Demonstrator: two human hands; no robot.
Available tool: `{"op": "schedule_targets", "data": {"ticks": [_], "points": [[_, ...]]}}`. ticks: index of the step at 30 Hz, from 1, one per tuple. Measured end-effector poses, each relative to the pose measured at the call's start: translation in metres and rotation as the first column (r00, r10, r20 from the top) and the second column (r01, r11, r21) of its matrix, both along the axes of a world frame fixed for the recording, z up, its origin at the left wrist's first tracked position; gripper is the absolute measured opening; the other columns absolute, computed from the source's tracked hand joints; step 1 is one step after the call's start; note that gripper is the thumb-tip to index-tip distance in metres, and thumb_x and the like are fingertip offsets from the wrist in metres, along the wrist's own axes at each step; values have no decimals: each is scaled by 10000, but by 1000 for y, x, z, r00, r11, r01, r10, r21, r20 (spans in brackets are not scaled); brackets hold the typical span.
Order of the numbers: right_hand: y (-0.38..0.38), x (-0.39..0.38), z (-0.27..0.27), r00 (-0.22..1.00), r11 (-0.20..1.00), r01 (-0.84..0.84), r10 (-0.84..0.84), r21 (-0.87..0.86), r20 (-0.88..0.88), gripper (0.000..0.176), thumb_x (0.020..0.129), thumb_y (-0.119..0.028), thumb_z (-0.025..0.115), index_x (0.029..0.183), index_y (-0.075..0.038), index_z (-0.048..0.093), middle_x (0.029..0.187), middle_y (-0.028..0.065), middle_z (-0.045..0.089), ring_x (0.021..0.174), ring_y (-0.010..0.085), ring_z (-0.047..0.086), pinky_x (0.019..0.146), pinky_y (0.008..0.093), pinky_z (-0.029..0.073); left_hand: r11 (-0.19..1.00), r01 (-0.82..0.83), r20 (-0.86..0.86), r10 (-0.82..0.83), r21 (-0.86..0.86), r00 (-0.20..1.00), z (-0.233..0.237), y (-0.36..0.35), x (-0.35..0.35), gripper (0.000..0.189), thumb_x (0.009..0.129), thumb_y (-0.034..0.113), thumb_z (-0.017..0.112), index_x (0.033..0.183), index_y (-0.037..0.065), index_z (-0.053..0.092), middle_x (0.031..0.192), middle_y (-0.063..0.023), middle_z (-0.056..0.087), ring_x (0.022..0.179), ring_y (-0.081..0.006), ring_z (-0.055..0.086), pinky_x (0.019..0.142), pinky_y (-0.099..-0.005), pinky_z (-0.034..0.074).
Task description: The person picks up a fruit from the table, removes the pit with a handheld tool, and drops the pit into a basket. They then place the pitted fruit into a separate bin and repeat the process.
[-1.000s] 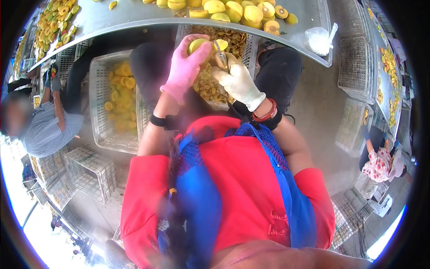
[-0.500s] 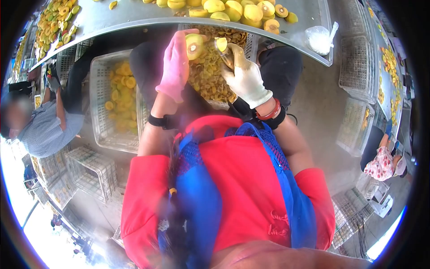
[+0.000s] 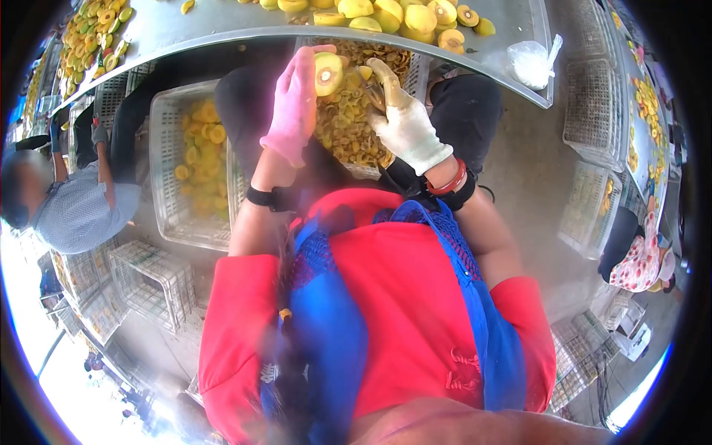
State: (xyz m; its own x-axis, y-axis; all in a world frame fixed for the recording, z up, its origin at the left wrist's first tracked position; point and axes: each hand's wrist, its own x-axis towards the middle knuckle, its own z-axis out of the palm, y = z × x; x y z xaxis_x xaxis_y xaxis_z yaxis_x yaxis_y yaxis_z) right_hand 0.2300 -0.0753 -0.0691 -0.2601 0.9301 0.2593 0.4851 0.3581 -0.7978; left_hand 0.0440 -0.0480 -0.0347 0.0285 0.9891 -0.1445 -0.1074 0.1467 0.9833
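My left hand (image 3: pixel 291 104), in a pink glove, is closed around a halved yellow peach (image 3: pixel 328 75), its cut face and pale centre turned toward my right hand. My right hand (image 3: pixel 400 111), in a white glove with stained fingers, grips a small metal tool (image 3: pixel 376 93), mostly hidden by the fingers. A yellow bit of peach (image 3: pixel 365 73) shows near the tool's tip, a little apart from the peach half. Below both hands, a crate (image 3: pixel 363 172) between my knees holds many brownish-yellow scraps (image 3: pixel 348 122).
Across the front runs a metal table (image 3: pixel 222 16) bearing halved peaches (image 3: pixel 419 21) and a knotted plastic bag (image 3: pixel 529 63). A white crate (image 3: pixel 167 163) of yellow peach pieces stands by my left leg. Stacked crates (image 3: pixel 593 111) are at right. A person (image 3: pixel 85 204) sits at left, another (image 3: pixel 638 259) at right.
The tool and yellow bit have tipped lower behind my right fingers, with the index finger now stretched higher. The peach half has shifted slightly right. Both people at the sides have moved their arms.
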Motion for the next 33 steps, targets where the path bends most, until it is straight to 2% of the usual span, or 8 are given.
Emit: {"op": "schedule_targets", "data": {"ticks": [7,13,17,20,23,26,29,33], "points": [[2,3,6,999,998,12,-8,-67,52,654,846,-47,637,1443,-116,380,1005,222,655,881,401,652,768,444,526,999,12,2,-12,-33,1000,-1,-1,6,609,1045,539,326,1223,27,604,1092,-69,714,896,-118,657,693,-236,492],[-8,-5,30,998,998,32,-34,-52,-45,539,833,-14,641,1333,-67,445,912,203,652,810,384,674,685,420,534,1000,1,6,-1,-14,1000,5,-1,5,595,1048,518,320,1229,23,594,1101,-81,711,877,-120,655,694,-236,496],[-15,-13,41,996,985,87,-82,148,-35,413,843,-52,672,1224,-51,513,781,167,627,677,389,656,593,416,517,993,-8,-68,16,114,998,1,0,7,572,1052,495,311,1231,29,589,1099,-87,711,852,-118,649,699,-227,495],[-16,-14,47,998,989,52,-56,141,25,396,845,-51,664,1205,-27,500,789,183,626,675,405,645,584,429,507,999,-38,-14,38,18,999,12,-3,8,580,1053,501,304,1227,21,579,1111,-91,706,872,-127,645,729,-234,507],[-16,-16,32,999,999,26,-27,40,28,342,849,-49,650,1148,-7,489,792,197,619,690,426,633,573,443,491,993,-29,3,29,119,1000,7,-4,11,608,1047,531,306,1235,11,559,1134,-113,693,902,-148,644,795,-269,519],[-14,-18,32,999,997,-36,34,-69,-25,300,851,-46,638,1099,2,475,812,214,615,736,443,628,580,457,479,984,-21,64,10,178,998,7,-5,15,488,1057,447,375,1192,24,577,1087,-94,701,998,-140,612,882,-279,494],[-15,-21,31,998,993,-23,17,-115,-54,275,854,-52,644,1065,-3,473,836,213,617,786,441,630,620,440,490,984,-45,156,17,172,988,6,-7,21,484,1061,443,355,1203,21,545,1089,-102,693,992,-138,609,886,-277,490],[-17,-26,33,985,984,11,-42,-179,-165,262,858,-65,654,1052,-9,487,855,199,622,797,417,642,661,415,498,968,-100,144,68,232,987,3,-8,32,647,1020,595,326,1192,8,538,1085,-165,681,885,-209,652,851,-326,518]]}}
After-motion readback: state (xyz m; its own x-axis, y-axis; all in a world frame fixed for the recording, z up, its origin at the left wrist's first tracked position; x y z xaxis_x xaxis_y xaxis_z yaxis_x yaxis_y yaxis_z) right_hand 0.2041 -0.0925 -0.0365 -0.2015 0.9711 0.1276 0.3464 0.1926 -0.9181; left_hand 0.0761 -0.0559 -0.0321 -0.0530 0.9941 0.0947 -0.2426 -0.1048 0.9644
